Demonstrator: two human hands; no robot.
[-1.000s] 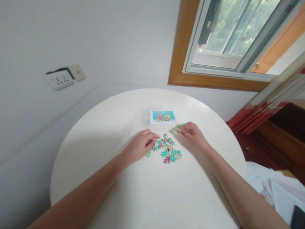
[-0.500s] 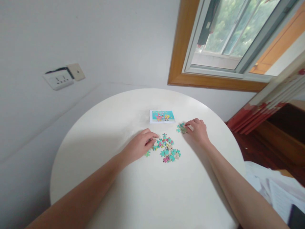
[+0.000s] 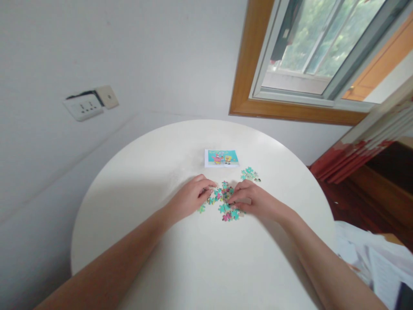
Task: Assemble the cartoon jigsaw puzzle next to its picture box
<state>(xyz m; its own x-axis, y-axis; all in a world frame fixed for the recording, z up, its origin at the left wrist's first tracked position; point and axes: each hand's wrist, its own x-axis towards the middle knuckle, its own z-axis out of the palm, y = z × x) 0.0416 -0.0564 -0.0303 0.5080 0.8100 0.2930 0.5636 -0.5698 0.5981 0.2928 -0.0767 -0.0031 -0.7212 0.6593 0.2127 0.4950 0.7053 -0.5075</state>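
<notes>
Round white table (image 3: 206,258). Loose turquoise-and-pink jigsaw pieces (image 3: 227,216) lie heaped between the hands. Left hand (image 3: 189,196) curls at the heap's left edge, right hand (image 3: 253,198) over its right; can't tell if either pinches anything. Risk: sideways drag scatters pieces.

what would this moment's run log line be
left hand: at puzzle pile, left side; right hand: over puzzle pile; smaller pile: beyond right hand; picture card: beyond puzzle pile

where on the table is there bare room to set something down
Bare table: left of the left hand, between the forearms, and behind the card. Crowded: puzzle pieces between the hands, and the small pile behind the right hand.
</notes>
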